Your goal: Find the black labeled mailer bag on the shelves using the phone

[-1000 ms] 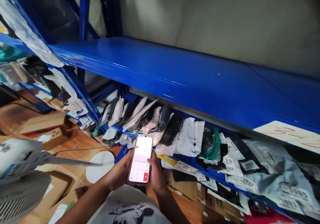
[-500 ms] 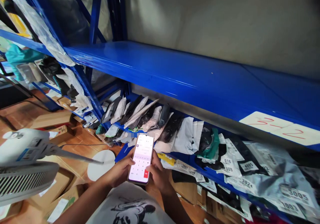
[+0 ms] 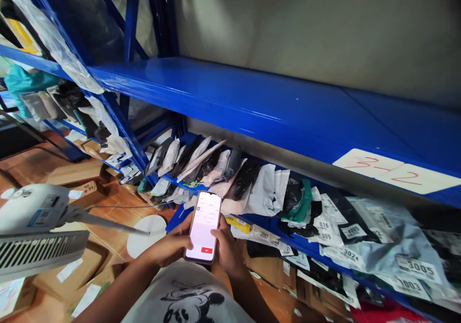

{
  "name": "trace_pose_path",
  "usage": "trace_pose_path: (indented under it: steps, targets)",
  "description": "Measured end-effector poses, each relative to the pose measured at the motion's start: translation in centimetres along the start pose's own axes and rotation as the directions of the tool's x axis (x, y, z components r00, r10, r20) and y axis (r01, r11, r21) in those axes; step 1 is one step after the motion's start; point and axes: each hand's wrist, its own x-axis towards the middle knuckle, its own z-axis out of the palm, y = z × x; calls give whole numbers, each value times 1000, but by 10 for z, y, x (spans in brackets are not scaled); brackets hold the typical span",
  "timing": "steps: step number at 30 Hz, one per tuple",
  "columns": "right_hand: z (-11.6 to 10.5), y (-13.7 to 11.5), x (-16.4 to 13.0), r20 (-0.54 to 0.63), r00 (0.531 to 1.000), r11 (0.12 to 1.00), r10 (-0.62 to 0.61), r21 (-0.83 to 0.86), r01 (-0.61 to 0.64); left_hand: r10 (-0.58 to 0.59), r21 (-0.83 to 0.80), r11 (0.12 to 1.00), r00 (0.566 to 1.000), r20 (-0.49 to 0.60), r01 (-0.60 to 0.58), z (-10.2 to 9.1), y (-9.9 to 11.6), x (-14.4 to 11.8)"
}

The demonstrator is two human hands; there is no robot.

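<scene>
Paper label [image 3: 398,173] on blue shelf edge [image 3: 273,116] reads "3-2" in red. Bag stickers read 3005 [image 3: 418,267], 1003 [image 3: 411,286], 3024 [image 3: 348,254], 4005 [image 3: 353,230], 016 [image 3: 323,225]. Phone [image 3: 203,226] screen text too small to read.

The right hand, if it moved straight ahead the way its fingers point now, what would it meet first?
Probably the phone itself: the right hand points left across its lit screen, thumb on the glass. Past the phone lies the left hand; depth is unclear.
</scene>
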Motion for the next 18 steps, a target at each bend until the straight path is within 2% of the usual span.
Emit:
trace_pose_path:
  steps: [5, 13, 18]
  targets:
    - [-1, 7, -2, -1, 1000, 999, -7, 34, 7, -37, -86, 996, 999, -34, 34, 4, -4, 0]
    - [1, 31, 2, -183, 983, 1000, 15, -20, -19, -24, -64, 998, 1000, -1, 24, 2, -9, -2]
    - [-2, 25, -4, -93, 996, 999, -6, 33, 9, -8, -83, 996, 999, 43, 12, 0, -4, -5]
